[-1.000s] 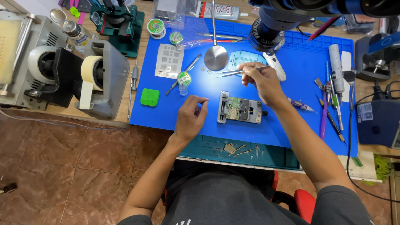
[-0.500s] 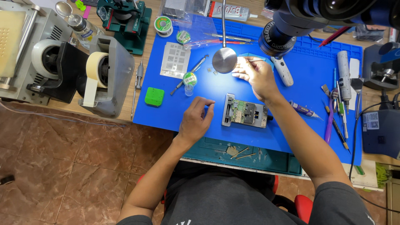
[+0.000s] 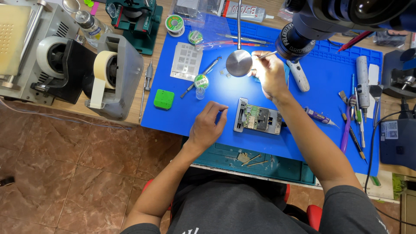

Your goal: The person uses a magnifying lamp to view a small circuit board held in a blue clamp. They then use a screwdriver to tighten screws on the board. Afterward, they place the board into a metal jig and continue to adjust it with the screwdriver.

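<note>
Right hand: the right hand [image 3: 269, 74] is up at about 12 o'clock on the mat, fingers pinched round thin metal tweezers [image 3: 265, 55] whose tips point toward 1 o'clock, under the microscope head [image 3: 320, 26].
Left hand: the left hand [image 3: 207, 125] rests on the mat with fingers loosely curled and partly apart, grasping nothing; its fingertips [image 3: 222, 109] lie just to the 9 o'clock side of the board holder.
Board holder: a grey metal holder [image 3: 257, 118] clamping a green circuit board lies flat near the mat's middle, below the right hand.
Round disc: a shiny metal disc [image 3: 238, 63] on a thin stalk stands just at 9 o'clock of the right hand.
Surface: a blue work mat [image 3: 329, 86] over a wooden bench, with a teal tray [image 3: 286, 167] along its near edge.
On the mat: a green square pad [image 3: 164, 99] at 9 o'clock, a small vial with a green cap [image 3: 200, 83], a grey stencil sheet [image 3: 186, 61], a white handled tool [image 3: 297, 74], a syringe [image 3: 320, 116] at 3 o'clock.
Bench left: a tape dispenser [image 3: 113, 76] with a cream roll, beside a grey machine [image 3: 26, 47].
Room: brown marbled floor tiles [image 3: 65, 173] at 7 o'clock.
</note>
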